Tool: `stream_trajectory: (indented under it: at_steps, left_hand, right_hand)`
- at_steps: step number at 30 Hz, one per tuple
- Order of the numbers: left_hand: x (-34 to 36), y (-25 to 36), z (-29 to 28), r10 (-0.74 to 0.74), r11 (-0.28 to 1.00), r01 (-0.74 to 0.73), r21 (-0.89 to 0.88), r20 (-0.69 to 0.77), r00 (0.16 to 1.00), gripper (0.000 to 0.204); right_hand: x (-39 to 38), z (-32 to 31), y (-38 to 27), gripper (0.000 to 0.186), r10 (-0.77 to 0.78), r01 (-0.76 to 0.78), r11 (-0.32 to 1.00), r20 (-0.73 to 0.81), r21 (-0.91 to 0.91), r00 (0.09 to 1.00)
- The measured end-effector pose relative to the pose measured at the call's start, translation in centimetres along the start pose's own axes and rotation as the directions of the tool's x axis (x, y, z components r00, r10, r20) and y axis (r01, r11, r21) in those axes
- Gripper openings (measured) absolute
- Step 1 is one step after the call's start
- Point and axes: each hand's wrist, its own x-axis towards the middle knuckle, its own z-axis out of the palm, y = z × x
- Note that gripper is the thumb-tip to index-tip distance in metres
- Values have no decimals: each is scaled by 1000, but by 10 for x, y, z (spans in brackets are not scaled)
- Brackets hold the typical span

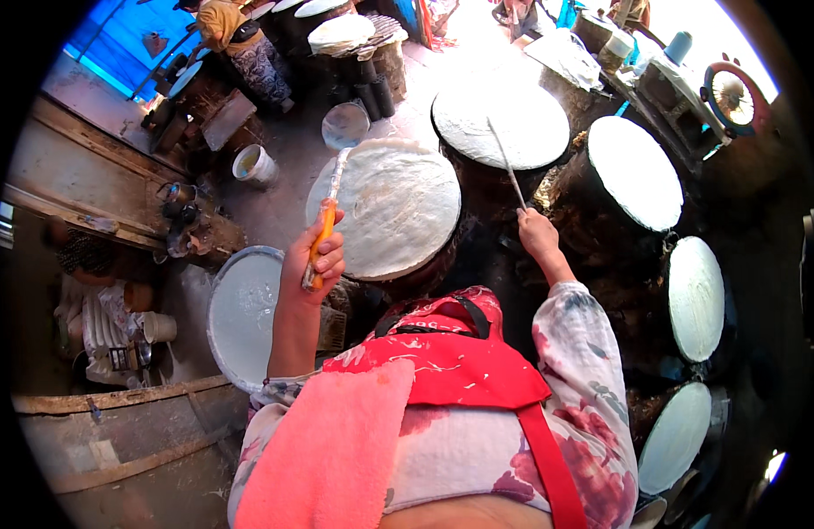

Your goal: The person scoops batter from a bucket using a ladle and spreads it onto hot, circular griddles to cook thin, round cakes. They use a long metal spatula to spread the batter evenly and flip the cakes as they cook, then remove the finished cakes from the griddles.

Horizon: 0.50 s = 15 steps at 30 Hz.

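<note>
My left hand [326, 254] is closed around the orange handle of a scraper [336, 181], whose narrow blade is smeared with white batter. The blade stands over the left edge of a round griddle covered by a thin white sheet [398, 207]. My right hand [539, 236] grips the end of a thin stick [507, 164]. Its far tip reaches over another round white sheet [504, 115], on the griddle ahead and to the right; whether it touches the sheet I cannot tell. Beside my left forearm stands a wide tub of white liquid [244, 313].
More round white-covered griddles [636, 172] curve down my right side. A small bucket [254, 166] stands on the floor at left, near a round lid-like disc [345, 125]. A fan [731, 97] is at far right. Another person [248, 48] stands at the upper left.
</note>
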Motion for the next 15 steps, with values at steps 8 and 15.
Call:
stream_trajectory:
  at_steps: [8,15]
  left_hand:
    - [-7,-9,-15,-236,968,225,114,92,967,32]
    - [-6,-50,-3,-458,880,416,227,182,870,38]
  right_hand:
    - [-60,3,-10,41,70,-70,989,-5,-128,998]
    - [-141,26,24,41,336,-320,935,-89,154,938]
